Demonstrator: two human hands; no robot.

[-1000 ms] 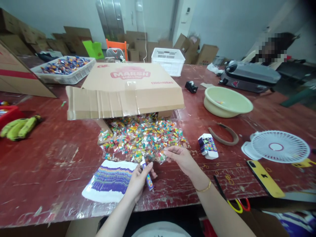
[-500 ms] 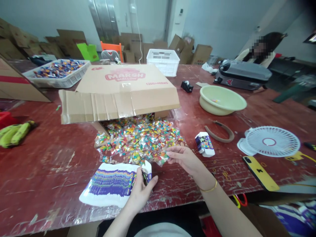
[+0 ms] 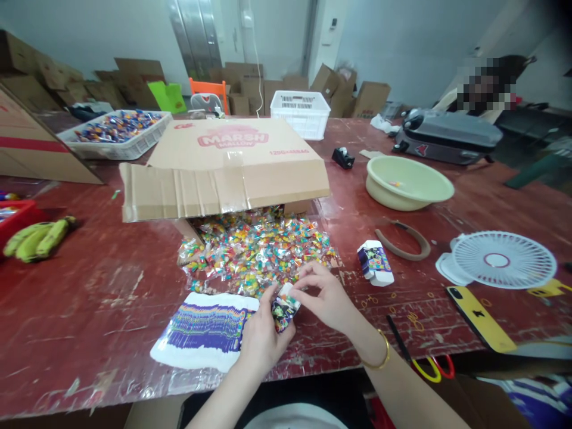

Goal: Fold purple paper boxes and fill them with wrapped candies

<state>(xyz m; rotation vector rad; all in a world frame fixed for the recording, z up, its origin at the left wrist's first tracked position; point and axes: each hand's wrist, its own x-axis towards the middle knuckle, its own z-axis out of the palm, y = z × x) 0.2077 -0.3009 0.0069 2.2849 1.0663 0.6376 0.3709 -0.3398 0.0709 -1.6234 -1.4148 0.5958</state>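
Note:
My left hand (image 3: pixel 261 336) grips a small printed paper box (image 3: pixel 283 310) just above the table's near edge. My right hand (image 3: pixel 324 295) pinches the box's white top flap from the right. A fanned stack of flat purple-and-white box blanks (image 3: pixel 203 328) lies to the left of my left hand. Behind both hands a heap of colourful wrapped candies (image 3: pixel 257 247) spills from under a big cardboard carton (image 3: pixel 227 164) lying on its side. One folded small box (image 3: pixel 375 263) rests on the table to the right.
On the red table (image 3: pixel 89 286) stand a pale green basin (image 3: pixel 406 182), a white fan (image 3: pixel 503 261), a yellow phone (image 3: pixel 480 319), scissors (image 3: pixel 420 360), a brown band (image 3: pixel 404 238), a tape dispenser (image 3: pixel 344 158), bananas (image 3: pixel 36 238), a candy tray (image 3: pixel 116 128) and a white basket (image 3: pixel 304 110). A person sits far right.
My left hand lifted the small box off the blank stack and turned it upright. My right hand left the candy heap and came down onto the box's top flap.

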